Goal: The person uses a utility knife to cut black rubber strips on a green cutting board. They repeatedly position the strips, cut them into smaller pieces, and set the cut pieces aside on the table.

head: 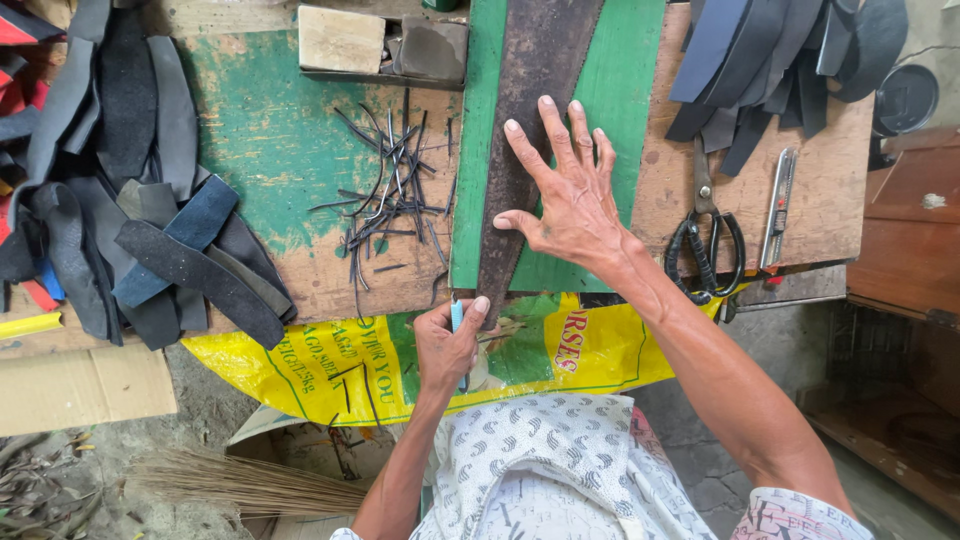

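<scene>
my right hand point(565, 195) lies flat, fingers spread, on a long dark strip point(530, 120) laid over the green board point(625, 110). my left hand point(447, 345) grips a small blue-handled knife point(457, 316) at the strip's near end. thin dark offcuts point(390, 190) lie scattered to the left, scissors point(706, 240) to the right.

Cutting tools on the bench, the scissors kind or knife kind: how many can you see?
3: black-handled scissors at the bench's right, a utility knife beside them, and a small blue-handled cutter in the left hand. Rubber piles may hide more.
</scene>
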